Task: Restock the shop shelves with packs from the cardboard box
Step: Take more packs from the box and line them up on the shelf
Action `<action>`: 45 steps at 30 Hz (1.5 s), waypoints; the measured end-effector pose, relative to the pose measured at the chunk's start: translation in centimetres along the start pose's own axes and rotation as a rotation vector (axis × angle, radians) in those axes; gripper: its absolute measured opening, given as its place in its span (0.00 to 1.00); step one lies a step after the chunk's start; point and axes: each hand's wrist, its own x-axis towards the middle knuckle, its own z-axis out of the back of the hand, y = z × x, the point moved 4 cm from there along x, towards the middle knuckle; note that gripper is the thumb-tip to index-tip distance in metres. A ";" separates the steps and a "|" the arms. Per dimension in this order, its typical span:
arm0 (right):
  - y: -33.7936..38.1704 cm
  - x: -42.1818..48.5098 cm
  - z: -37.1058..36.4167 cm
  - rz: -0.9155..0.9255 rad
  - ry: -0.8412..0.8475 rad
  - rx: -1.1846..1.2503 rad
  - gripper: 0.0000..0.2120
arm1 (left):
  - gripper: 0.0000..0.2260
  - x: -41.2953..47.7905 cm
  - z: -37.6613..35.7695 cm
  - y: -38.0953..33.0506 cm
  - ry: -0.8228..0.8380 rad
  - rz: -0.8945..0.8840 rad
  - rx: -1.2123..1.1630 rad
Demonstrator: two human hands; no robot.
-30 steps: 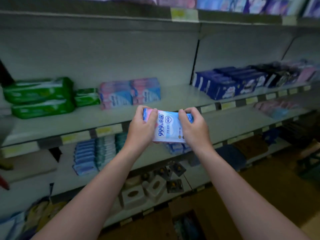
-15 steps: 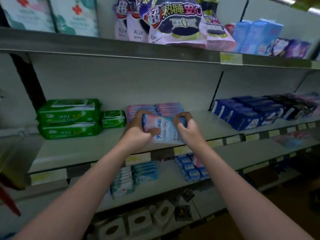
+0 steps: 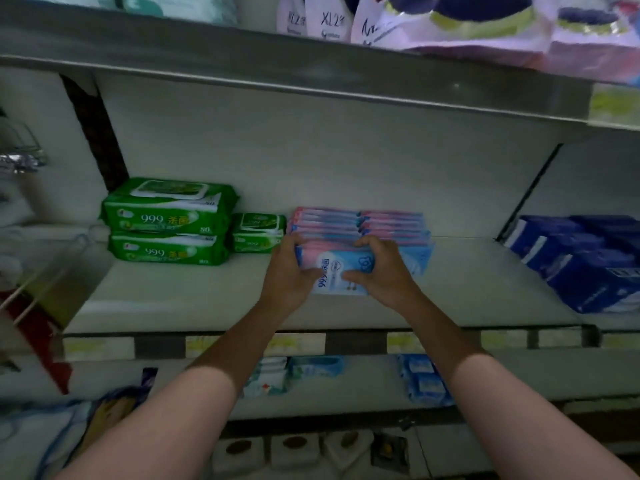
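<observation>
Middle shelf [image 3: 346,308], far left: two large wipe packs [image 3: 166,221], one on top of the other. Just right of them, a small wipe pack [image 3: 258,232]. Right again, flat packs [image 3: 360,225] standing in two rows side by side, running back toward the rear wall. Directly before those rows, a single pack [image 3: 334,273], left hand [image 3: 287,277] at its left end, right hand [image 3: 386,271] at its right. Well apart on the right, past the upright divider [image 3: 530,192], boxes [image 3: 581,265]. Overhead, the upper shelf [image 3: 311,74] with bags [image 3: 450,26]. Below, the lower shelf [image 3: 367,388] with small packs [image 3: 424,381].
</observation>
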 end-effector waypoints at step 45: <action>3.4 -12.0 2.1 -0.264 -0.409 -0.027 0.11 | 0.22 -7.8 1.1 -7.4 0.055 -0.338 0.181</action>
